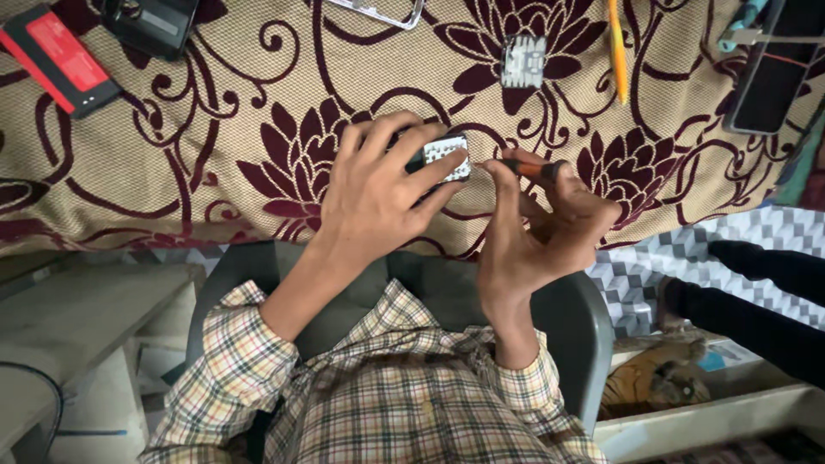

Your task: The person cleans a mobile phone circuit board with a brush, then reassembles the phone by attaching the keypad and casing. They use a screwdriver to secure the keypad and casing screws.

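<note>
1. While the left hand (378,193) lies spread over a small dark device (443,159), its fingers curl round the edges and its grip is clamped on the case, pressing it onto the patterned cloth (215,129) that covers the tabletop, apparently to keep it from shifting.
2. The device sits near the middle of the cloth, just in front of the person. Its open face, showing pale internal parts, is turned toward the right hand.
3. The right hand (537,232) has its grip closed on a small screwdriver (528,167) with an orange and black handle, pinched between thumb and forefingers. The tip points at the exposed edge of the device. Whether it touches cannot be told.
4. The remaining right fingers fan outward, probably to leave the tool free to turn.
5. Further items on the cloth, all well apart from the hands:
   - a red and black flat pack (58,58) at the far left;
   - a small pale component (522,62) beyond the device;
   - a yellow pencil-like tool (617,51);
   - a dark phone-like slab (769,73) at the far right.
6. A dark sleeve (756,288) of another person shows at the right edge, clear of the work.
</note>
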